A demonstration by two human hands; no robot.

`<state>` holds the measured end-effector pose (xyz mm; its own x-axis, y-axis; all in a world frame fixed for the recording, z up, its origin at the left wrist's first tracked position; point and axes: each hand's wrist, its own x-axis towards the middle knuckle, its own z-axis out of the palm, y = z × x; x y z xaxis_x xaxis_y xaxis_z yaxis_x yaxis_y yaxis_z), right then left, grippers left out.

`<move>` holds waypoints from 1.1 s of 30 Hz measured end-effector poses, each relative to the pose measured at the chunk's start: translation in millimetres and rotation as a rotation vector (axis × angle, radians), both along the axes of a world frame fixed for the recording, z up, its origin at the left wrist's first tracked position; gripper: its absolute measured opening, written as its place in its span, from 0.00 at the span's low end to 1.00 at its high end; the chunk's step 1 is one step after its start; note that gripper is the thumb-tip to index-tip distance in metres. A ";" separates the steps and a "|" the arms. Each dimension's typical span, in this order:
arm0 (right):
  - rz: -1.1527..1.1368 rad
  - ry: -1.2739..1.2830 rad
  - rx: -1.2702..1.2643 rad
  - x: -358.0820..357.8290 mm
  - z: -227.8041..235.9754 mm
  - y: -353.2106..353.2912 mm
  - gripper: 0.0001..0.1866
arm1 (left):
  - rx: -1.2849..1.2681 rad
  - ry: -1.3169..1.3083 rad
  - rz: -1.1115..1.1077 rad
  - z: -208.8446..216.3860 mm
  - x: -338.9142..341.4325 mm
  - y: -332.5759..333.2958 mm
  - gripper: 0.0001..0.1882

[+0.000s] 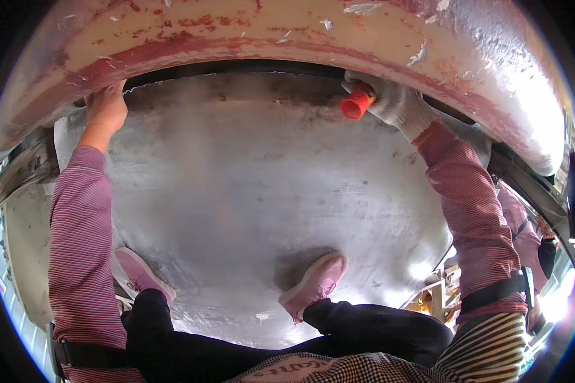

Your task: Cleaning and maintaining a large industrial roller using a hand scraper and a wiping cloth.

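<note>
A big curved piece (pixel 236 32), beige with worn red patches and white flakes, spans the far side. My left hand (pixel 107 107) is bare and closed at its lower edge on the left; its fingertips are hidden beneath that edge, so what they grip does not show. On the right, my right hand (pixel 393 102) wears a whitish knit glove and is closed around a red cylindrical handle (pixel 356 103). The round red end points toward me; the rest of the tool is hidden by the hand and the curved piece. Both hands are above a grey metal sheet (pixel 249 185).
My pink shoes (pixel 319 284) rest on the metal sheet, knees bent apart. A dark frame bar (pixel 530 175) runs along the right, a brownish one (pixel 22 169) along the left. Another person's pink sleeve (pixel 514 210) shows at right. Wooden pieces (pixel 437 297) lie beyond the sheet's near-right edge.
</note>
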<state>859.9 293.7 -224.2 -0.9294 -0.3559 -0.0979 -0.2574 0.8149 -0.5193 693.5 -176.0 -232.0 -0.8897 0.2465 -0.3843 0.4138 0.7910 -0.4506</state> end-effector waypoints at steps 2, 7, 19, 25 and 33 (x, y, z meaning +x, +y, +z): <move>-0.029 0.019 0.101 10.6 11.4 6.6 0.10 | 0.048 -0.023 0.001 5.6 1.3 6.2 0.30; -0.089 -0.089 0.290 26.1 12.2 38.5 0.10 | -0.014 -0.048 0.009 17.3 1.7 8.2 0.29; -0.419 0.018 0.810 110.7 61.0 155.0 0.10 | 0.375 -0.060 0.127 -8.4 -18.7 19.5 0.21; -0.480 -0.060 0.570 206.5 145.5 55.0 0.08 | 0.514 0.032 0.007 -41.3 -37.1 -33.6 0.29; -0.469 -0.323 0.428 170.2 136.0 -29.9 0.05 | 0.428 0.068 -0.033 64.7 84.3 4.6 0.27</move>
<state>1030.1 263.8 -88.2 -0.8762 0.2053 -0.4360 0.2828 0.9516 -0.1202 777.8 -171.5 -167.3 -0.8985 0.3994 -0.1819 0.4224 0.8995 -0.1116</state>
